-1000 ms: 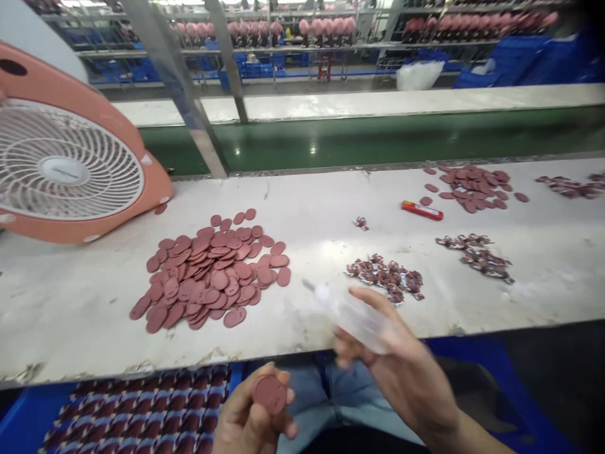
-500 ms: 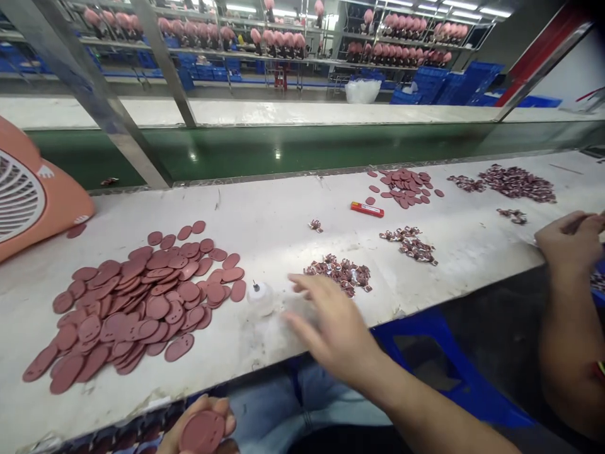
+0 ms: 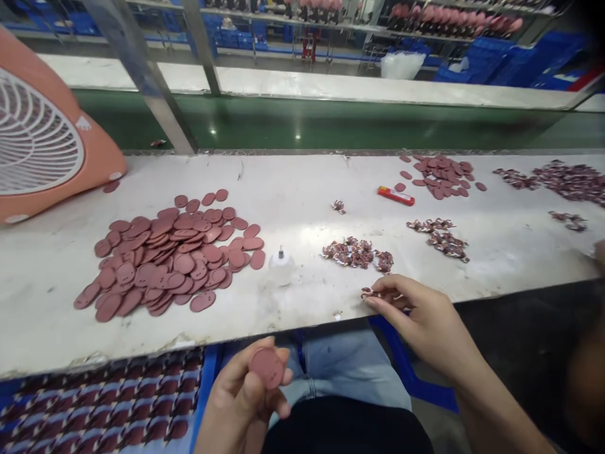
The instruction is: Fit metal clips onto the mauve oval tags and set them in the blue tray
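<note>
Between the thumb and fingers of my left hand is a flat maroon oval disc with small holes, held over my lap. My right hand, above the table's front edge, pinches a small brown-and-white part; its exact kind is too small to make out. Just beyond it lies a cluster of similar small parts. A small clear bottle with a dark thin tip stands upright on the white table, between that cluster and a large heap of maroon oval discs.
An orange fan stands at the left. Below the table edge, a blue tray holds rows of maroon pieces. A red box cutter-like object and more discs lie farther right. A co-worker's blurred arm shows at the right edge.
My right hand has gone from reaching near the small parts to pinching one by the table edge. My left hand has come up into fuller view with the disc. The camera view has tilted down.
</note>
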### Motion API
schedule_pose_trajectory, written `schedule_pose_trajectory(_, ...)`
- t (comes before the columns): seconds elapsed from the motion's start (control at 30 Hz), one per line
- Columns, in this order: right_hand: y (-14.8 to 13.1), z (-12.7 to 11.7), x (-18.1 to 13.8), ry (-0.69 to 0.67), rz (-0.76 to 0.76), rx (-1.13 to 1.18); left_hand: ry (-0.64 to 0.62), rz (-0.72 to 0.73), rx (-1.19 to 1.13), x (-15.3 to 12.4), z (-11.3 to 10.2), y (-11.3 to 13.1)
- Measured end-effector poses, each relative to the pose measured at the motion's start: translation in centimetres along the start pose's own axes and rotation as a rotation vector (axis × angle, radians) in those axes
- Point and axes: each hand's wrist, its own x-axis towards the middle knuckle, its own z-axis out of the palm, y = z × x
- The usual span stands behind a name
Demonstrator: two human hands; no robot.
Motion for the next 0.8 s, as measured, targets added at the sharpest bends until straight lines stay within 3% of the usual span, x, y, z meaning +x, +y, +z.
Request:
schedule_pose_trajectory(0.13, -2.3, 0.8, -1.5, -0.168, -0.05, 0.27, -0.082, -0.196, 0.012, -0.4, 0.1, -0.3)
schedule_pose_trajectory(0.23, -4.6, 1.5, -1.7, -0.351, -0.123, 0.402, -0.242, -0.256, -0.002, -0.1, -0.6, -0.7)
schedule_pose_trajectory(0.37, -6.5, 2.2, -1.2, -0.386, -0.251, 0.367, -0.404, -0.256, -0.008, 0.3, -1.5, -1.1)
schedule_pose_trajectory(0.8, -7.3, 2.0, 0.0, -0.535, -0.413, 0.252, -0.427, -0.304, -0.061, 0.4, -2.0, -1.4)
